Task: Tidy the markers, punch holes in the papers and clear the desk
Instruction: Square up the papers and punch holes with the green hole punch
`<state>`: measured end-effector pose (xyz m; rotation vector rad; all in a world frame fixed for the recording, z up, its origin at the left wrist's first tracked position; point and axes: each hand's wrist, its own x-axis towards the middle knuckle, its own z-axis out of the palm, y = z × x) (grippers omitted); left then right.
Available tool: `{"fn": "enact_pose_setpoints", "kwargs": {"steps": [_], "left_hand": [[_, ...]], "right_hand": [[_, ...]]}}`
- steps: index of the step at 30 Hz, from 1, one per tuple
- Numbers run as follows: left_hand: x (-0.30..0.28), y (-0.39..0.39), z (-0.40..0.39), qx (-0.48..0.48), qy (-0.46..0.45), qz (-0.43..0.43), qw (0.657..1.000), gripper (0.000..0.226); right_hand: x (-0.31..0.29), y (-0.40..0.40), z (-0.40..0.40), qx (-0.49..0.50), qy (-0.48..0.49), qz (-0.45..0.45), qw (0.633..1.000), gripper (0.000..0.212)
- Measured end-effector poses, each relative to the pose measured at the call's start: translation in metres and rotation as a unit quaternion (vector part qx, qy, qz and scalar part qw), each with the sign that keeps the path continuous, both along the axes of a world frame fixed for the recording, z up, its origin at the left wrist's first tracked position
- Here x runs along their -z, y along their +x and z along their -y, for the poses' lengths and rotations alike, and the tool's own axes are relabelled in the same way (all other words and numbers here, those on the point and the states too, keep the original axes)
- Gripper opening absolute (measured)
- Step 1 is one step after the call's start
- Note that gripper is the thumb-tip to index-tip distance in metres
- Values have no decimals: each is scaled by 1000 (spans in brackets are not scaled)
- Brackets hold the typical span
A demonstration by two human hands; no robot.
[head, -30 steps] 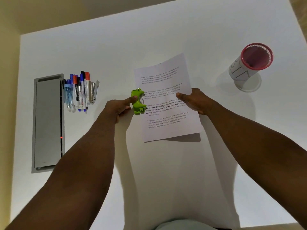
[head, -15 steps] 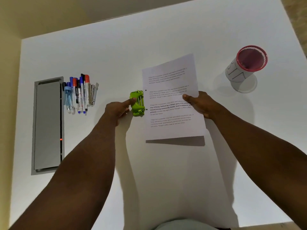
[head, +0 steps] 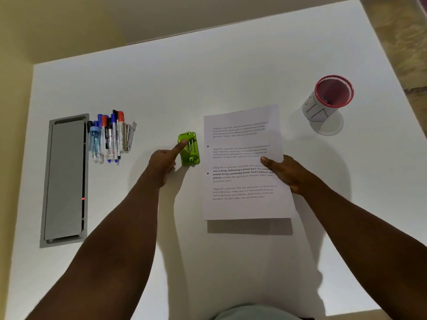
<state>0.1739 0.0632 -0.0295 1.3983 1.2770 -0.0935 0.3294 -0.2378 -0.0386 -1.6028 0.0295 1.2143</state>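
- Paper (head: 242,162) sits right of centre in the head view, now clear of the green hole punch (head: 189,148), which it overlapped a second ago; two punched holes mark its left margin.
- Right hand (head: 288,173) pinches the sheet's right edge, thumb on top.
- Left hand (head: 165,161) rests an extended finger on the punch, remaining fingers curled.
- Markers (head: 108,137) lie bunched at left beside a grey panel (head: 65,179); a pink-rimmed cup (head: 328,100) stands upper right on the white desk (head: 208,77).

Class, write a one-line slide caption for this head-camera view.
Left hand rests on green hole punch; right hand holds the punched paper.
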Motion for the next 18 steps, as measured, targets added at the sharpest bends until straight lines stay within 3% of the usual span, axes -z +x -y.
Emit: {"fn": "enact_pose_setpoints", "kwargs": {"steps": [7, 11, 13, 16, 18], "left_hand": [[6, -47, 50, -111, -25, -1, 994, 81], [-3, -85, 100, 3, 0, 10, 1000, 47], [-21, -97, 121, 25, -65, 70, 995, 39], [-39, -110, 135, -54, -237, 142, 959, 41], [-42, -118, 140, -69, -246, 144, 956, 35]], "right_hand": [[-8, -33, 16, 4, 7, -24, 1000, 45], [-17, -55, 24, 2, 16, -55, 998, 37], [-23, -69, 26, 4, 21, -67, 998, 26], [-26, -91, 31, -23, 24, -65, 997, 24], [-27, -104, 32, -48, 20, -55, 997, 27]]}}
